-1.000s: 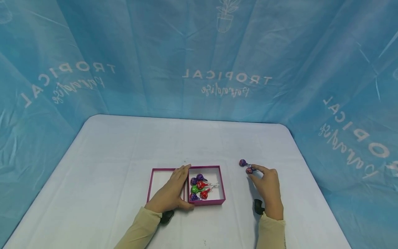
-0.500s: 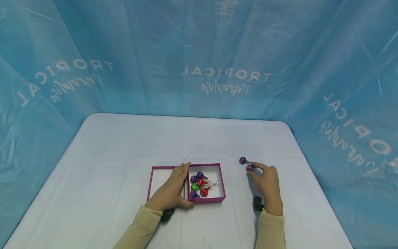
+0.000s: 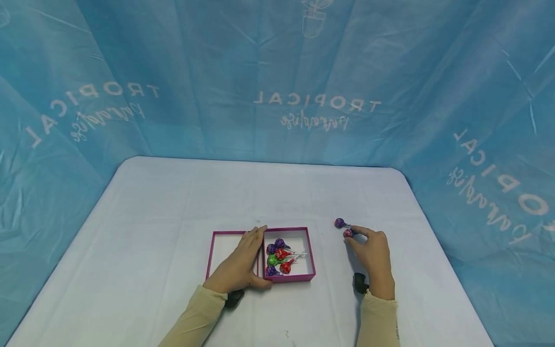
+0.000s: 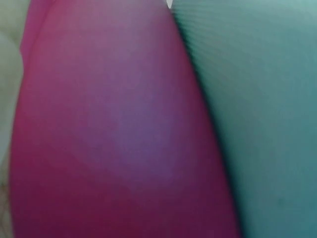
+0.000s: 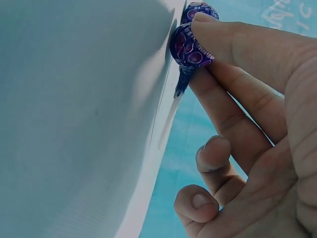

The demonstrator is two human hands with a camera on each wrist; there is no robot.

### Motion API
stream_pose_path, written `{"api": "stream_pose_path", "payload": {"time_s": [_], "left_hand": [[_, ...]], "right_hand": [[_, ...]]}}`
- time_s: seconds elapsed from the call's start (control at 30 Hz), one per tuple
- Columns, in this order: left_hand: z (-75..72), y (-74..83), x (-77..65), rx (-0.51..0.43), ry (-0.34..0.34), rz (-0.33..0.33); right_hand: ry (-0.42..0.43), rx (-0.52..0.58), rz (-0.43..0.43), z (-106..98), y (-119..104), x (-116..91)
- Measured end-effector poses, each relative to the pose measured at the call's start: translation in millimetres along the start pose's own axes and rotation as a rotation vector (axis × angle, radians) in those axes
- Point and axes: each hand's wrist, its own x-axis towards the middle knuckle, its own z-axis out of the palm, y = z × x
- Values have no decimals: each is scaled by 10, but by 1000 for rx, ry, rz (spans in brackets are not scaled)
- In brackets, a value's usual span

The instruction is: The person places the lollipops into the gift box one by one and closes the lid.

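We see the right hand (image 3: 374,260) pinching a purple lollipop (image 3: 348,233) in its fingers (image 5: 217,101), at about 10 o'clock from the middle of this hand, while the left hand (image 3: 239,267), farther away, grips the pink-rimmed box (image 3: 292,278), between 8 and 9 o'clock from the lollipop. In the right wrist view, its long axis runs from the head, near 12, to the white stick (image 5: 167,121), which points between 6 and 7; whether it touches the surface (image 3: 173,202), we cannot tell.
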Motion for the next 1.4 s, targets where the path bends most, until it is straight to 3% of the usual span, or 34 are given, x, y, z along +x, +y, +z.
{"api": "stream_pose_path", "payload": {"time_s": [0.5, 1.4], "left_hand": [[10, -17, 4, 7, 9, 14], [3, -19, 10, 12, 4, 12]], "right_hand": [[20, -1, -36, 26, 13, 27], [-4, -13, 29, 22, -6, -1]]}}
